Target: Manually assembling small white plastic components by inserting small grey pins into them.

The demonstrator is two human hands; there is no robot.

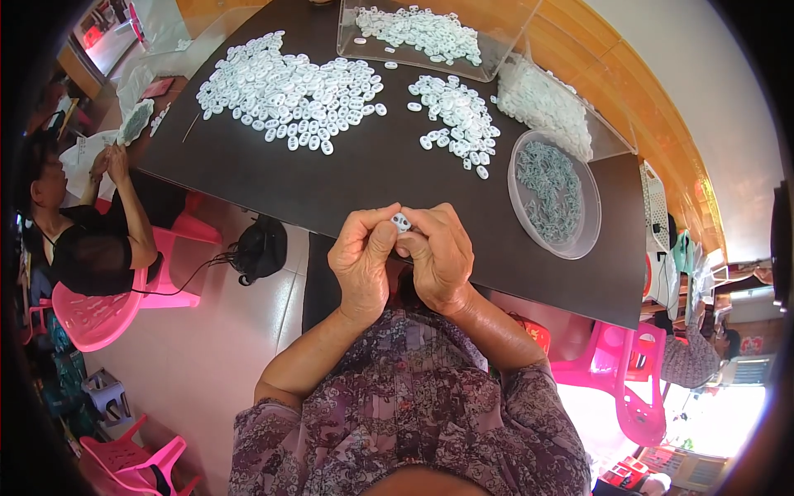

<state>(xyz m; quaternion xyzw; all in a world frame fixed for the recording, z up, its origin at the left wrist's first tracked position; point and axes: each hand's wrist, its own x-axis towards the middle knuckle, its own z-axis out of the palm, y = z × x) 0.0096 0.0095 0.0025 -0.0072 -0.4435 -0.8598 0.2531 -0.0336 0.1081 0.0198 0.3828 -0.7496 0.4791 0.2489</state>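
Observation:
Both hands meet at the near edge of the dark table [273,174]. My left hand [362,263] pinches a small white oval plastic piece with dark holes [401,221] between thumb and index finger. From the other side, my right hand [440,255] grips the same piece, its thumb and index finger closed on it. Fingers cover part of the piece. Beyond my hands lie a wide pile of white oval pieces [289,91] and a smaller pile of them [459,116]. To the right stands a round clear tub [514,192] holding many small grey-green parts.
A clear box [343,41] with white pieces stands at the back, with a second clear container [616,136] of white parts to its right. A person [99,223] sits at the left on a pink chair [91,310]. Another pink chair [608,364] is at the right.

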